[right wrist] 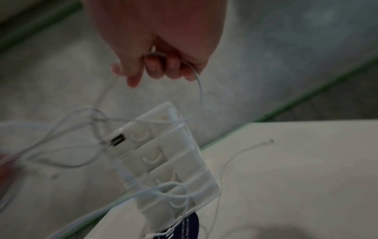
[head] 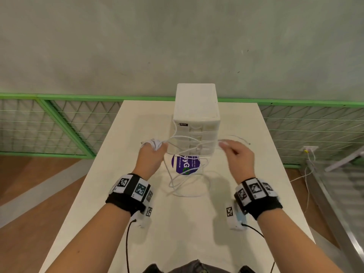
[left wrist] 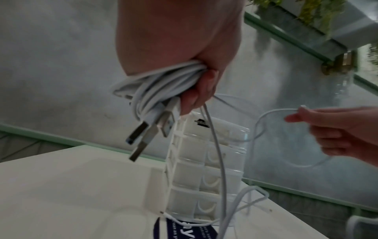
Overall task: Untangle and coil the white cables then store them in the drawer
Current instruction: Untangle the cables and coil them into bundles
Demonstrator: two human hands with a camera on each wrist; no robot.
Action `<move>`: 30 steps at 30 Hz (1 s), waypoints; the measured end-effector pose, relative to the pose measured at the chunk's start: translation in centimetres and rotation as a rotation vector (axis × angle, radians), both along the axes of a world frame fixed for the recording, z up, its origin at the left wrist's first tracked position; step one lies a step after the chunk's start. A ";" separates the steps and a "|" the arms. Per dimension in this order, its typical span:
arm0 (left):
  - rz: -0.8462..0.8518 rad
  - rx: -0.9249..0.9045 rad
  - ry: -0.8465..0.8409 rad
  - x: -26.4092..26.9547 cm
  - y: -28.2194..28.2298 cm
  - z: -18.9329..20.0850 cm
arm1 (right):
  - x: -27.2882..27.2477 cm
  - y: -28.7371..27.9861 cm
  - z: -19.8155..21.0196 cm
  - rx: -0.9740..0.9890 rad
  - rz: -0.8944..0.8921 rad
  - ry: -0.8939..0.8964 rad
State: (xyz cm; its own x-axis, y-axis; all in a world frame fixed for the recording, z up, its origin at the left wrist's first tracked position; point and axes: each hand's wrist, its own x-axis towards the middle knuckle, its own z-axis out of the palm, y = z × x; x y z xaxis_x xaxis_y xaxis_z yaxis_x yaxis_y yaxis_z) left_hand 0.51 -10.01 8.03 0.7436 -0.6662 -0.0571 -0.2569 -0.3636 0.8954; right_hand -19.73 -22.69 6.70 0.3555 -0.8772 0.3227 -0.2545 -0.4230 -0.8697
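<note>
My left hand (head: 150, 154) is raised over the table and grips a bundle of coiled white cables (left wrist: 161, 82); several USB plugs (left wrist: 143, 137) hang out of the bundle. My right hand (head: 237, 154) is raised at the same height and pinches one thin white cable (right wrist: 196, 76) near its end. Loose strands (head: 185, 180) sag between both hands and pool on the table in front of the white drawer unit (head: 196, 119). All drawers of the unit look closed.
A purple round sticker (head: 185, 164) lies on the white table (head: 266, 203) under the cable loops. One cable end (right wrist: 271, 141) lies on the table right of the drawer unit. A green-framed mesh fence (head: 59, 125) runs behind the table.
</note>
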 end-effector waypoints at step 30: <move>-0.188 -0.071 -0.119 -3.5 -2.2 1.3 | 2.9 -0.3 -1.8 -0.437 0.266 0.647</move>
State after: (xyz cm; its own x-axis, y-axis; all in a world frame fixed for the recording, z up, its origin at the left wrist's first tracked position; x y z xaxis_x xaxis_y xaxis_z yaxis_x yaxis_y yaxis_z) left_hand -3.00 -12.22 9.36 0.6049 -0.7927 0.0754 -0.4196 -0.2369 0.8762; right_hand -16.85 -22.99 4.87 0.7665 -0.5802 0.2754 -0.4919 -0.8061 -0.3291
